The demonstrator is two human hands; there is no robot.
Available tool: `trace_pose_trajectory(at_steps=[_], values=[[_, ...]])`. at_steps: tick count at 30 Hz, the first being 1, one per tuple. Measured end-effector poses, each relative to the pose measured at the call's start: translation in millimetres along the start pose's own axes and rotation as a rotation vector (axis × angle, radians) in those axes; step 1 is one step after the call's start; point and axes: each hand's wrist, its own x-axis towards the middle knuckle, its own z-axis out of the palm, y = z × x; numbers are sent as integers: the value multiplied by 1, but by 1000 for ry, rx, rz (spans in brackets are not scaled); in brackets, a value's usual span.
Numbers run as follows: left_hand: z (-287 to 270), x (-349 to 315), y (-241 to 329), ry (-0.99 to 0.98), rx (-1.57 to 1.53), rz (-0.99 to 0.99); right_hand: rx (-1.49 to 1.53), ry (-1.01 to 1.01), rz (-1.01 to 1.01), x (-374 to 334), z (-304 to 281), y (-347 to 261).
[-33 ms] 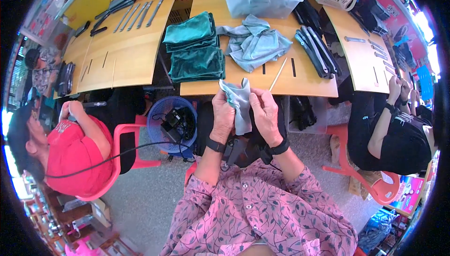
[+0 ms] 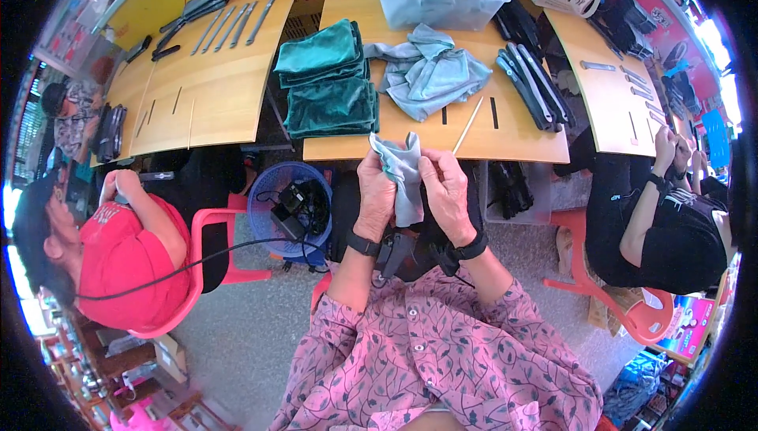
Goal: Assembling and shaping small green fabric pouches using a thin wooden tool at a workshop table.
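Between my two hands, just off the table's near edge, hangs a pale grey-green cloth piece [image 2: 405, 182] with a gathered edge on its left side. My left hand [image 2: 376, 190] is closed on that left edge. On the other side my right hand [image 2: 446, 186] pinches the cloth's upper right part between thumb and fingers. Ahead on the wooden table [image 2: 347, 149] lie stacks of folded dark green velvet cloth [image 2: 328, 107]. Beside them is a crumpled heap of pale grey-green cloth [image 2: 434, 76]. A thin wooden stick [image 2: 469, 125] rests near the front edge.
A clear plastic bin [image 2: 434, 11] of similar cloth stands at the back. Long black-and-grey strips [image 2: 533, 88] lie at the right. Below left, a blue basket [image 2: 257, 218] holds black cords. Seated people flank me, one in red [image 2: 134, 257], one in black [image 2: 671, 234].
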Motion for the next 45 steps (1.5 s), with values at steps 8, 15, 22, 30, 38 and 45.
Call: trace_pose_trajectory(at_steps=[8, 15, 22, 30, 38, 45], values=[[-1, 9, -3, 38, -27, 4, -32, -75, 4, -6, -2, -4], [11, 8, -13, 185, 186, 109, -107, -3, -132, -23, 12, -15], [9, -2, -32, 220, 433, 177, 25, 29, 146, -18, 8, 11], [23, -11, -21, 282, 442, 46, -24, -47, 65, -11, -4, 16], [33, -24, -5, 185, 104, -111, -47, -67, 1, 8, -16, 17], [25, -34, -3, 96, 36, -121, 181, -118, 127, 6, -19, 31]])
